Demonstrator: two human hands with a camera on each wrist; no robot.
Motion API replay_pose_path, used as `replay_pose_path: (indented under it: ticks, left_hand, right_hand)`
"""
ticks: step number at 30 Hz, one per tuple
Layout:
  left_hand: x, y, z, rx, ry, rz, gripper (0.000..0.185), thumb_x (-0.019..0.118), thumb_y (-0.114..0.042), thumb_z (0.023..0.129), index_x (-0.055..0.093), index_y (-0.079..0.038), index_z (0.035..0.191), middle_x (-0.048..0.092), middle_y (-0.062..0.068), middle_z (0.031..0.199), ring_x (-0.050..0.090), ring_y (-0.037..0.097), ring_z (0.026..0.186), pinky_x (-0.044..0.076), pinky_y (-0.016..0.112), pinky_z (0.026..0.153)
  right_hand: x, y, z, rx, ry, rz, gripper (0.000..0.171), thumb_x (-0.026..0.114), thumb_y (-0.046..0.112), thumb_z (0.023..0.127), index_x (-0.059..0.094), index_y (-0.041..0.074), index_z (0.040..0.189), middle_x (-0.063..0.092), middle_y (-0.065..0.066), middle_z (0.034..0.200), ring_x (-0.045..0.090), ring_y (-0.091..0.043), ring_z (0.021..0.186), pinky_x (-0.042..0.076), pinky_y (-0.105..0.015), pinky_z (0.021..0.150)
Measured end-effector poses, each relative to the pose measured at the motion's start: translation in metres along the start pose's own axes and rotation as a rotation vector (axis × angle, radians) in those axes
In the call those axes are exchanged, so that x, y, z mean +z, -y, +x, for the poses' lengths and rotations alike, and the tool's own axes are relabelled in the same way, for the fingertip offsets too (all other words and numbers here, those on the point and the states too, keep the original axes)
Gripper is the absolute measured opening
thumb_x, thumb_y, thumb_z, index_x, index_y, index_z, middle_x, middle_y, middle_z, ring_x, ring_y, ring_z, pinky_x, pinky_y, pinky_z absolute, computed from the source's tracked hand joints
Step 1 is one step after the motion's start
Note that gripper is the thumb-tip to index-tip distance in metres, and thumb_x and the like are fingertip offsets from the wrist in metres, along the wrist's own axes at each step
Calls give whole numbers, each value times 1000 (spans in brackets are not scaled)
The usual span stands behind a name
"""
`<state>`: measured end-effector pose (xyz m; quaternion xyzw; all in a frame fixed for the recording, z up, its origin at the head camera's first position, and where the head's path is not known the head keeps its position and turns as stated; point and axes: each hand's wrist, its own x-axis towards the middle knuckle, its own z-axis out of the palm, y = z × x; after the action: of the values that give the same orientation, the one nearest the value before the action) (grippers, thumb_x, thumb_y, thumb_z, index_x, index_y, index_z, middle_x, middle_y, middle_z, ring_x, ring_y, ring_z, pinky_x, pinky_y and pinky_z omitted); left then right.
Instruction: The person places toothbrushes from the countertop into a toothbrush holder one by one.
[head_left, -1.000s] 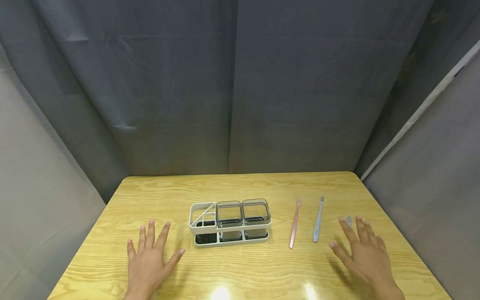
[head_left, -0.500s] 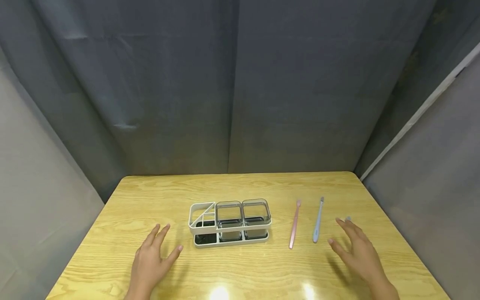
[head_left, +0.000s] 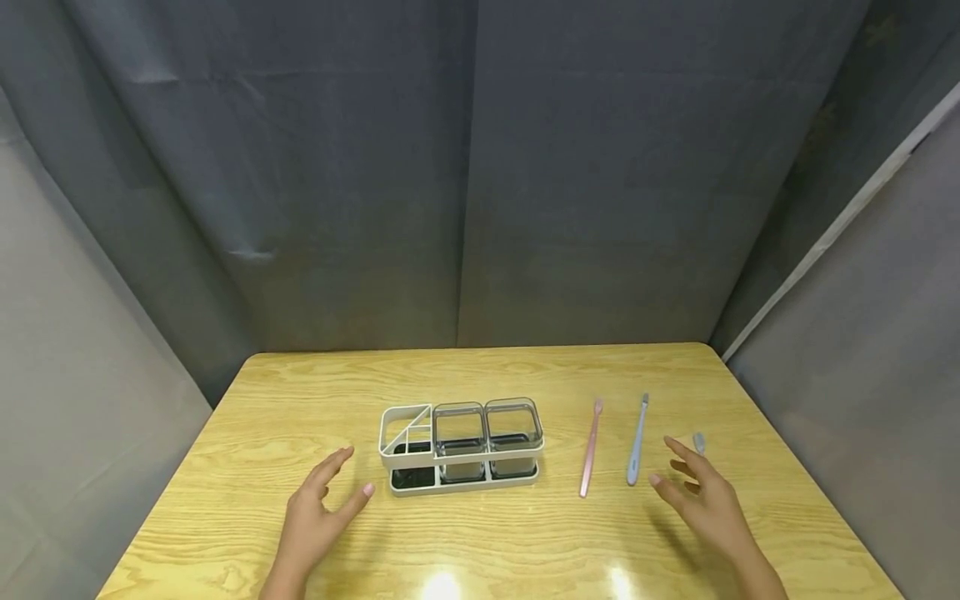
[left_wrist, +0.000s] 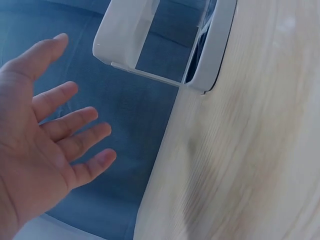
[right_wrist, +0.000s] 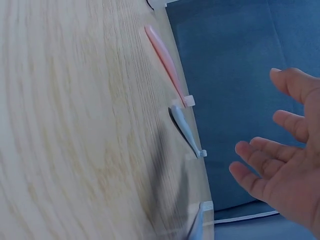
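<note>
My left hand (head_left: pixel 311 521) hovers over the table, left of the rack, with fingers spread loosely and nothing in it. The white rack (head_left: pixel 465 490) has a divided section on its left and two clear square cups (head_left: pixel 459 423) on its right. Nearest my right hand (head_left: pixel 708 515) lie a blue toothbrush (head_left: pixel 637 446) and, left of it, a pink toothbrush (head_left: pixel 590 450). My right hand holds nothing; its fingers are relaxed. A third, bluish toothbrush (right_wrist: pixel 197 227) shows in the right wrist view; in the head view the hand hides most of it.
The wood-grain table (head_left: pixel 322 383) runs back to a dark grey curtain (head_left: pixel 360 208). Lighter grey cloth (head_left: pixel 862 350) hangs along the right side, and another pale sheet (head_left: pixel 75 375) on the left. Bright light reflections lie at the table's front.
Both hands have turned from palms down with spread fingers to thumbs up, palms facing inward. The head of the third toothbrush shows more now. The rack and toothbrushes stay put.
</note>
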<state>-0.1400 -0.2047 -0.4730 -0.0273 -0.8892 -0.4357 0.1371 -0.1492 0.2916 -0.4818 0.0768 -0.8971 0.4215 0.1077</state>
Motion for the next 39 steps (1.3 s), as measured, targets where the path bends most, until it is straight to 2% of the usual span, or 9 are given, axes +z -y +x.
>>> replay_pose_path:
  ticks: [4, 10, 15, 19, 24, 29, 31, 34, 39]
  left_hand:
    - [3, 1, 2, 0, 4, -81, 59, 73, -29, 81, 51, -8, 131, 47, 17, 134, 47, 40, 117, 42, 57, 89]
    - [6, 4, 9, 29, 38, -195, 57, 72, -26, 82, 50, -9, 132, 46, 15, 136, 44, 39, 120, 40, 58, 91]
    - [7, 9, 14, 52, 68, -257, 58, 72, -24, 82, 49, -11, 133, 45, 14, 137, 43, 37, 122, 38, 58, 93]
    - [10, 9, 18, 56, 87, -309, 57, 72, -18, 82, 49, -11, 134, 44, 14, 138, 42, 37, 123, 37, 58, 94]
    - [11, -5, 20, 57, 123, -403, 58, 70, -5, 82, 45, 1, 134, 42, 21, 137, 40, 43, 122, 34, 61, 94]
    - [10, -22, 19, 36, 158, -456, 60, 69, -3, 82, 41, 7, 135, 38, 25, 138, 36, 46, 124, 32, 62, 95]
    - [10, -24, 20, 41, 157, -441, 60, 69, -4, 83, 41, 7, 135, 38, 26, 138, 36, 46, 124, 32, 62, 95]
    - [12, -22, 22, 63, 150, -430, 59, 68, -6, 84, 41, 7, 135, 38, 26, 138, 36, 46, 124, 33, 61, 95]
    - [17, -15, 27, 63, 139, -510, 59, 67, -3, 83, 40, 8, 135, 38, 26, 138, 35, 45, 125, 31, 60, 97]
  right_hand:
    - [4, -5, 3, 14, 30, 64, 63, 60, 22, 92, 30, -1, 142, 35, -30, 137, 45, -49, 113, 46, -55, 83]
    - [10, -10, 8, 62, 79, 205, 63, 59, 25, 93, 29, 0, 143, 33, -27, 139, 44, -47, 115, 52, -43, 81]
    - [15, -11, 15, 103, 96, 269, 64, 59, 27, 92, 30, 2, 143, 35, -26, 138, 43, -46, 117, 51, -43, 81]
    - [20, -13, 19, 99, 106, 309, 63, 60, 26, 92, 30, 3, 143, 36, -26, 137, 44, -44, 117, 51, -40, 82]
    - [28, -13, 24, 112, 120, 353, 59, 58, 26, 93, 33, 4, 141, 38, -22, 135, 43, -38, 116, 49, -32, 84]
    - [35, -11, 30, 131, 126, 405, 61, 60, 26, 92, 32, 3, 141, 37, -23, 136, 43, -39, 118, 47, -23, 85]
    - [37, -12, 32, 135, 125, 432, 62, 60, 24, 92, 31, 2, 142, 36, -25, 136, 42, -41, 119, 47, -22, 85]
    - [39, -13, 35, 147, 127, 478, 63, 61, 21, 91, 30, 1, 142, 34, -27, 137, 41, -41, 120, 49, -28, 85]
    - [45, -16, 40, 184, 130, 526, 66, 63, 20, 90, 28, 2, 143, 33, -27, 138, 44, -38, 119, 50, -38, 85]
